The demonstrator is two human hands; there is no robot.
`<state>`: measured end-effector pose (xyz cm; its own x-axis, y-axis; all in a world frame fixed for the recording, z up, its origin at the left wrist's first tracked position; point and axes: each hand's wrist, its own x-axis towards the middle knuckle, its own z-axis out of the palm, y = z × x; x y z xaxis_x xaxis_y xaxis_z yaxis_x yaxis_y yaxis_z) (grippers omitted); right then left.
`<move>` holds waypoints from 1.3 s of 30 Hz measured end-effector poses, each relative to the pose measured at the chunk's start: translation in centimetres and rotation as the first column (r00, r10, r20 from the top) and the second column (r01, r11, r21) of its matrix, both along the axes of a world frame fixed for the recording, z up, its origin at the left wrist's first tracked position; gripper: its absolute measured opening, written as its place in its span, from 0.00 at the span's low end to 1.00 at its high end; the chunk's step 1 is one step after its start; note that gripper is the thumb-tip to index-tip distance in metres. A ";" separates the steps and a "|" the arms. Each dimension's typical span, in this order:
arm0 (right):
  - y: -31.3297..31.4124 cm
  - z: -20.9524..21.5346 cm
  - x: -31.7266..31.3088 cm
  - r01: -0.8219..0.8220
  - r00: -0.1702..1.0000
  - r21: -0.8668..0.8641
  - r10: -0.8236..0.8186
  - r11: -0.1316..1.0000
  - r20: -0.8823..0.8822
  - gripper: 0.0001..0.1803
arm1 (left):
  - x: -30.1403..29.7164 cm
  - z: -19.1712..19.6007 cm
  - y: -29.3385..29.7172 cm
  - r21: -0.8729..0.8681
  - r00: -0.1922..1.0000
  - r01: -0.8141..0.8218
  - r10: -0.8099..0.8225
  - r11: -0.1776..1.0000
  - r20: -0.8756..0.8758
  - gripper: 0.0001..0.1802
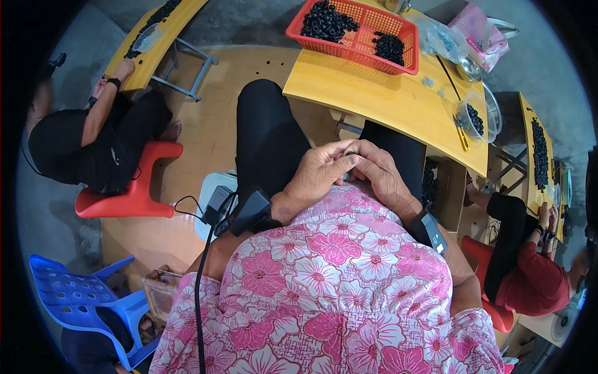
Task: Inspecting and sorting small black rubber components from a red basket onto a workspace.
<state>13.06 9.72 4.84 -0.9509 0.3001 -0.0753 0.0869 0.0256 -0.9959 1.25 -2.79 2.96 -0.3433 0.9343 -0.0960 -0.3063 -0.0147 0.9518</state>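
Note:
Above my lap, my left hand [319,172] and my right hand [384,171] meet with their fingertips together. Pinched between them is a small dark round piece [351,153], mostly covered by the thumbs and fingers; it looks like one of the black rings. Just beyond the hands stands the yellow table [349,81]. On it, a red plastic basket [352,57] holds heaps of black rings [325,23]. A clear plastic bowl [492,118] near the table's right end contains more black rings [474,118].
A yellow-handled tool [463,138] lies beside the bowl, near clear bags [442,38]. Co-workers sit at tables on the left [75,146] and right [529,280]. A blue chair [68,287] stands at lower left. A black cable [199,299] runs down by my left arm.

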 end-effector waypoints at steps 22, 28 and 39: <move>-0.5 -0.6 0.0 0.048 0.998 -0.045 -0.050 0.998 -0.035 0.11 | 0.6 0.4 -0.1 0.043 0.999 0.000 0.002 0.999 -0.042 0.23; -0.8 -0.2 0.0 0.041 0.996 0.013 -0.040 0.999 -0.076 0.11 | 0.5 0.9 -0.3 0.053 0.998 0.009 -0.006 0.999 -0.057 0.24; 0.2 -0.8 -0.4 0.001 1.000 -0.583 -0.017 0.812 -0.022 0.14 | 0.8 0.8 -0.1 0.044 0.996 -0.081 0.083 0.996 -0.027 0.20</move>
<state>12.68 9.91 4.09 -0.9524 0.2156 -0.2155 0.0597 -0.5614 -0.8254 2.06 -2.88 3.74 -0.4209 0.9060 -0.0453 -0.2745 -0.0796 0.9583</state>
